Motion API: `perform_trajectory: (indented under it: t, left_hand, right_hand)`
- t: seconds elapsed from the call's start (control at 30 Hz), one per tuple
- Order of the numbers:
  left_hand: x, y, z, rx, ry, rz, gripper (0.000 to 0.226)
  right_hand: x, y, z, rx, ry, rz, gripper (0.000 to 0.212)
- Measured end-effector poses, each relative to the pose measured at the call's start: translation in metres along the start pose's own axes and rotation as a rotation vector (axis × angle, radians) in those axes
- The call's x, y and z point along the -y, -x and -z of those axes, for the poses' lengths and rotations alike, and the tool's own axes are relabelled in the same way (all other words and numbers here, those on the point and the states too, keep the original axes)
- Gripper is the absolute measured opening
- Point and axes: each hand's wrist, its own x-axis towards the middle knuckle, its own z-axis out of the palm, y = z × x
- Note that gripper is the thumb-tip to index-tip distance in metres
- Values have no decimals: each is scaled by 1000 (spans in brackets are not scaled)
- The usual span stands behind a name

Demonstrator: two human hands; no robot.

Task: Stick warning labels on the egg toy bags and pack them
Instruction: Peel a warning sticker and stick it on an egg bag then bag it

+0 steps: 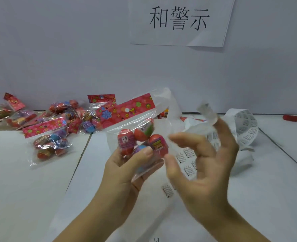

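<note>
Our left hand (125, 168) grips an egg toy bag (126, 110) from below, fingers curled round the eggs, lifting it above the white table (22, 198). Our right hand (207, 165) is spread and loose just beside it, grasping nothing. What looks like a warning label (206, 111) clings to a raised fingertip, but blur makes it hard to tell.

A curling strip of labels (247, 126) lies behind and under the right hand, partly covered by it, its print too small to read. A heap of egg toy bags (69, 112) sits far left against the wall, with a single bag (46, 137) lying nearer. A paper sign (179, 20) on the wall is cut off at the top. A small red thing (292, 118) at the far right is unclear.
</note>
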Motion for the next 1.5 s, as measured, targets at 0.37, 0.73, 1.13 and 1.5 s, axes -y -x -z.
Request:
perform_trajectory:
  t: [0.37,0.73,1.13,1.5]
  left_hand:
    - [-6,-4,3,-12,-132,-72,62]
    - [-11,-5,4,-4,-199,-137,47]
    - [-9,-2,3,-45,-315,-150,64]
    - [-6,-1,1,-78,-274,-130,76]
  right_hand:
    - [6,-17,4,16,-372,-548,94]
    - [0,-23,17,-19,-430,-643,54]
    - [10,-22,12,195,-359,-760,16]
    - [11,-19,7,123,-329,-725,25]
